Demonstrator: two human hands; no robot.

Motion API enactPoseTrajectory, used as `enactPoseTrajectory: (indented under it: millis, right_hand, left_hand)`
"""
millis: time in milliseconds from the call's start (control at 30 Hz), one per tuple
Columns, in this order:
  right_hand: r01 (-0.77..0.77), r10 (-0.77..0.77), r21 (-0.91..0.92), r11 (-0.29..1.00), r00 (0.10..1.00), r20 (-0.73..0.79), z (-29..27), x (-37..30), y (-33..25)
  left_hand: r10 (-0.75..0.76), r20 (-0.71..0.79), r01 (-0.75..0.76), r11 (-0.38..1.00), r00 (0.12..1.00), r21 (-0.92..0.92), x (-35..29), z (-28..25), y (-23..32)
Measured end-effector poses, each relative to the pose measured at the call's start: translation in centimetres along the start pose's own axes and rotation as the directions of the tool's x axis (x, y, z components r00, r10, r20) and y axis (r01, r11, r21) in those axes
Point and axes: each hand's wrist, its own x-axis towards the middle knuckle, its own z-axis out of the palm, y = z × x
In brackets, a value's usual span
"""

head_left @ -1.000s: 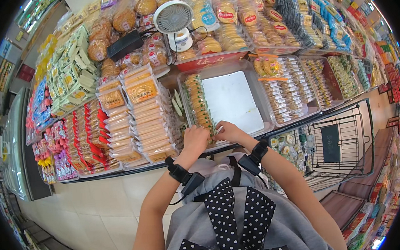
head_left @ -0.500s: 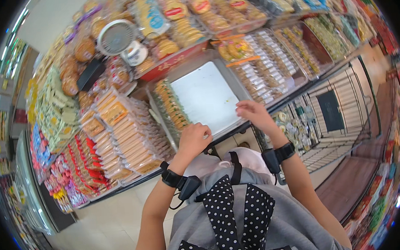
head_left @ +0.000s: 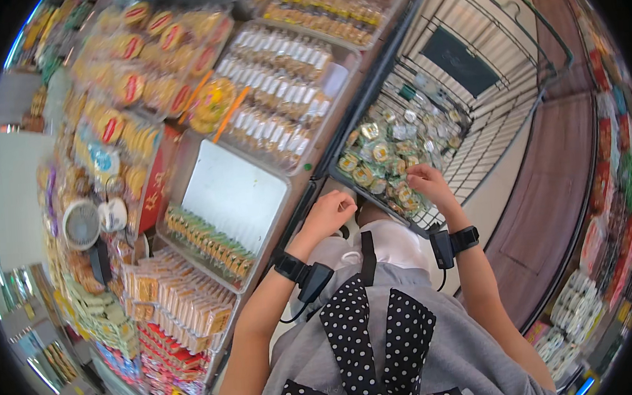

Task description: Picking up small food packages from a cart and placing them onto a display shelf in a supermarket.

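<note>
My right hand (head_left: 431, 185) is over the near end of a wire shopping cart (head_left: 521, 112), just above several small clear packets with green and yellow labels (head_left: 382, 153). Its fingers are loosely bent and slightly apart, with nothing visible in them. My left hand (head_left: 329, 212) is between the display stand and the cart, its fingers curled in and nothing seen in them. To its left, a metal tray (head_left: 221, 181) holds one row of green-and-tan wrapped snacks (head_left: 210, 236) along its near-left side; the rest of its white base shows.
White-wrapped snacks (head_left: 273, 91) and an orange-edged bag (head_left: 213, 106) fill the neighbouring tray. Stacked orange-tan packets (head_left: 181, 293) and red packets (head_left: 170, 358) stand at the lower left. A dark panel (head_left: 459, 60) is on the cart. Shelves of goods line the far right.
My view has turned right, bringing the cart nearer the middle and the display stand leftward. My right hand has gone from the tray's edge to above the cart's packets; my left hand has left the tray.
</note>
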Motion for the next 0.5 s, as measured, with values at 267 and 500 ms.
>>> enactPoseTrajectory:
  millis: [267,500]
  right_hand:
    - [-0.284,0.294,0.158,0.946,0.955,-0.043,-1.9,-0.7,8.2]
    - [-0.391,0.412,0.198,0.899,0.908,-0.08,-2.9,-0.3,11.8]
  left_hand:
    - [-0.333,0.252,0.385,0.903,0.908,-0.19,4.8,7.1,-3.3]
    - [-0.376,0.312,0.435,0.888,0.873,-0.147,7.5,11.6,-4.6]
